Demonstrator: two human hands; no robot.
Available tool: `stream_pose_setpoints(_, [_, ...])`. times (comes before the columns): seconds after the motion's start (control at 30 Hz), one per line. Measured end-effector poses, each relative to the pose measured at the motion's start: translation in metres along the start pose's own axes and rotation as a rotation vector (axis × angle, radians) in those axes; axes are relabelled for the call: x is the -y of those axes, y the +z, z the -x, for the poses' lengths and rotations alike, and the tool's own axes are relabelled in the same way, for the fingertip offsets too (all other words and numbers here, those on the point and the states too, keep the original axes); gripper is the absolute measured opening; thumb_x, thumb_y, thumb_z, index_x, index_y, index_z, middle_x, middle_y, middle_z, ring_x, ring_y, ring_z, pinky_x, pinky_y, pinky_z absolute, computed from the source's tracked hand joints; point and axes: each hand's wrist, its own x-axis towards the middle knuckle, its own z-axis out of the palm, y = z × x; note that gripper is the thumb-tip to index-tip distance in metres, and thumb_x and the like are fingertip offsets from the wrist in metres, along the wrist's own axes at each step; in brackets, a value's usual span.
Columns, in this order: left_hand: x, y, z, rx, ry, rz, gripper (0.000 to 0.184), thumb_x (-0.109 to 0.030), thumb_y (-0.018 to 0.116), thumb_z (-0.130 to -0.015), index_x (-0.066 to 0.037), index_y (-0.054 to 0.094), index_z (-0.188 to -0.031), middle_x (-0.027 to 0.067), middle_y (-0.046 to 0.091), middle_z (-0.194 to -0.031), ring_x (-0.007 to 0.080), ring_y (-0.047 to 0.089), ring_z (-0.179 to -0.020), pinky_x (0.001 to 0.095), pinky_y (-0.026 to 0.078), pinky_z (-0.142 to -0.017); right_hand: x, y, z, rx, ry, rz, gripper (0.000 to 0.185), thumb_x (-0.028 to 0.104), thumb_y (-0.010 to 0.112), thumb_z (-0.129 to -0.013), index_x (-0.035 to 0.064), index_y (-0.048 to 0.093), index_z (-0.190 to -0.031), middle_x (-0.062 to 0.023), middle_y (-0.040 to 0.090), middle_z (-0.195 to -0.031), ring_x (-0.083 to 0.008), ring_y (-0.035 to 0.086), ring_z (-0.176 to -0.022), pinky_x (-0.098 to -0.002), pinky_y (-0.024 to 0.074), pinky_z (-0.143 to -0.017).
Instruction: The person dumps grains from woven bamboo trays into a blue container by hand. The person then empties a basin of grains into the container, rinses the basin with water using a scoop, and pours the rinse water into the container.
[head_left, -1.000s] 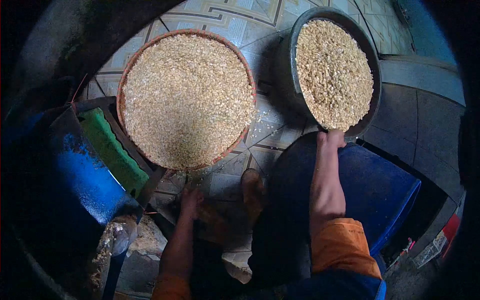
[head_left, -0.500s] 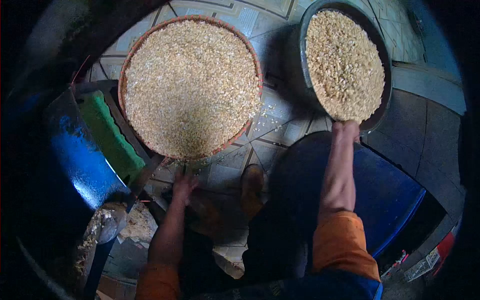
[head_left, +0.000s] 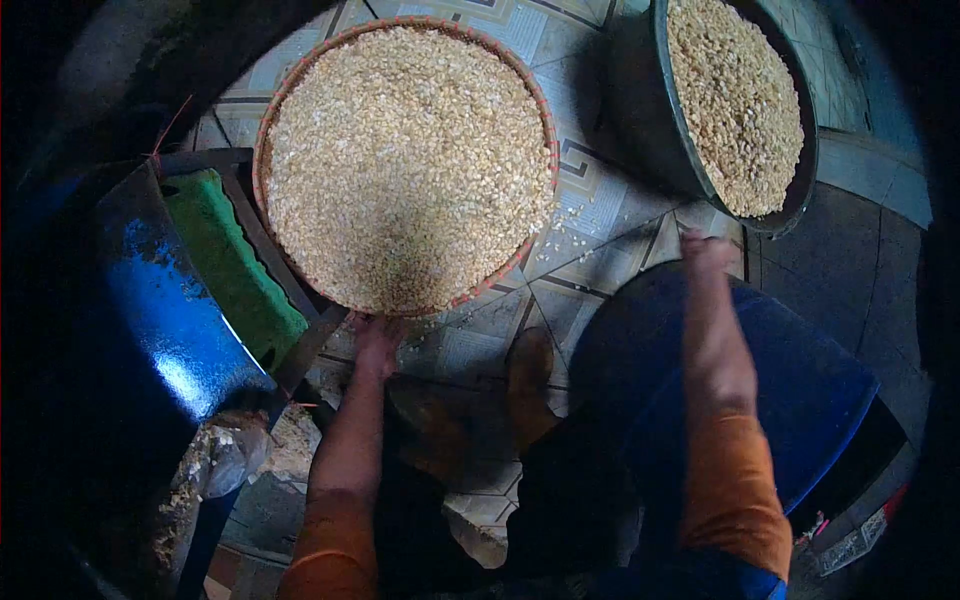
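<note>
A round woven basket (head_left: 552, 150) with a red-stitched rim is filled with pale, grain-like pieces (head_left: 410, 150). My left hand (head_left: 378, 340) is at the basket's near edge, with its fingers up at the rim; whether they grip it is hard to make out. At the upper right, a dark round tub (head_left: 650, 120) holds a heap of similar pieces (head_left: 740, 110). Just below the tub's near rim is my right hand (head_left: 708, 252), apart from it, its fingers blurred and nothing visible in them.
A blue drum (head_left: 180, 310) with a green-lined opening (head_left: 235, 270) stands at the left. A plastic bag (head_left: 232, 455) lies below it. Another blue drum (head_left: 790, 370) is under my right forearm. Spilled bits dot the tiled floor (head_left: 590, 215) between basket and tub.
My right hand has come off the tub's rim. My left hand has moved up to the basket's near edge. The basket and tub sit higher and further right in view.
</note>
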Motion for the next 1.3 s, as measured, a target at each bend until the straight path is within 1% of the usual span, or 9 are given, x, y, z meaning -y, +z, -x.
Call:
stream_pose_setpoints(0.13, [-0.006,0.015,-0.005,-0.062,0.006,-0.03,0.043,-0.009,0.054,-0.09,-0.023,0.038,-0.129,0.0073,0.05,-0.121,0.0262,0.056,-0.102,0.047,0.047,-0.086,-0.124,0.025,0.146,0.436,-0.061,0.588,0.057,0.046,0.042,-0.094,0.0066,0.039,-0.136,-0.0161,0.053,-0.125,-0.0281,0.053,-0.102,-0.0462,0.0423,-0.088])
stream_pose_setpoints(0.3, [0.063,-0.09,-0.094,0.337,0.531,-0.473,0.039,-0.012,0.051,-0.094,-0.022,0.038,-0.129,0.009,0.048,-0.125,0.0287,0.053,-0.109,0.047,0.045,-0.091,-0.201,0.092,0.171,0.946,-0.03,0.97,0.051,0.042,0.042,-0.096,0.0036,0.051,-0.127,-0.0138,0.056,-0.124,-0.0252,0.053,-0.111,-0.0396,0.0433,-0.089])
stream_pose_setpoints(0.4, [-0.004,0.008,-0.007,-0.029,-0.014,0.044,0.035,-0.012,0.049,-0.096,-0.019,0.039,-0.128,0.0092,0.046,-0.129,0.0291,0.051,-0.114,0.0469,0.045,-0.092,-0.227,0.092,0.141,0.81,-0.533,1.32,0.048,0.042,0.039,-0.097,-0.0002,0.055,-0.116,-0.0171,0.063,-0.112,-0.0307,0.06,-0.102,-0.0425,0.0463,-0.085])
stream_pose_setpoints(0.63, [0.015,-0.01,-0.034,-0.004,0.034,-0.033,0.039,-0.013,0.05,-0.095,-0.021,0.034,-0.13,0.0098,0.049,-0.125,0.0271,0.053,-0.113,0.0414,0.05,-0.085,-0.195,0.086,0.185,0.757,-0.847,1.672,0.042,0.038,0.039,-0.097,0.0,0.054,-0.109,-0.0269,0.063,-0.098,-0.0439,0.061,-0.094,-0.0499,0.0469,-0.082])
stream_pose_setpoints(0.8, [0.073,-0.139,-0.14,0.52,0.899,-0.659,0.044,-0.018,0.054,-0.094,-0.024,0.032,-0.132,0.0054,0.048,-0.127,0.024,0.059,-0.101,0.039,0.052,-0.08,-0.195,0.029,0.191,0.678,-0.711,1.559,0.044,0.04,0.039,-0.097,-0.0006,0.053,-0.108,-0.0295,0.062,-0.097,-0.0485,0.059,-0.092,-0.0544,0.0458,-0.08])
stream_pose_setpoints(0.9, [0.012,-0.056,-0.05,-0.052,0.021,-0.353,0.041,-0.009,0.052,-0.091,-0.021,0.035,-0.126,0.006,0.049,-0.123,0.0241,0.059,-0.099,0.0373,0.054,-0.075,-0.198,-0.036,0.175,0.636,-0.745,1.551,0.043,0.039,0.04,-0.096,-0.0009,0.052,-0.104,-0.0304,0.062,-0.094,-0.0489,0.059,-0.088,-0.0536,0.0453,-0.078])
stream_pose_setpoints(1.07, [-0.007,-0.047,-0.027,0.024,-0.014,-0.262,0.03,-0.008,0.052,-0.09,-0.017,0.04,-0.116,0.0075,0.052,-0.109,0.0224,0.059,-0.087,0.0346,0.055,-0.067,-0.195,-0.092,0.09,0.703,-0.413,1.395,0.04,0.039,0.042,-0.095,0.0001,0.053,-0.099,-0.0237,0.064,-0.087,-0.0413,0.061,-0.084,-0.0457,0.0462,-0.075])
stream_pose_setpoints(1.13, [-0.012,-0.052,-0.037,0.002,0.015,-0.355,0.029,-0.007,0.052,-0.089,-0.017,0.041,-0.114,0.0071,0.053,-0.103,0.0214,0.059,-0.08,0.0324,0.053,-0.062,-0.183,-0.069,0.076,0.876,-0.162,1.036,0.039,0.04,0.044,-0.095,0.0033,0.057,-0.102,-0.0118,0.063,-0.087,-0.0222,0.059,-0.079,-0.037,0.0481,-0.079])
stream_pose_setpoints(1.3, [-0.018,-0.055,-0.047,0.085,-0.111,-0.104,0.027,0.001,0.052,-0.078,-0.018,0.047,-0.097,0.0005,0.048,-0.082,0.0148,0.049,-0.06,0.0298,0.04,-0.043,-0.149,0.032,0.154,0.77,-0.072,0.853,0.06,0.052,0.044,-0.095,0.0003,0.047,-0.125,-0.0121,0.054,-0.123,-0.0214,0.055,-0.103,-0.0357,0.0422,-0.093])
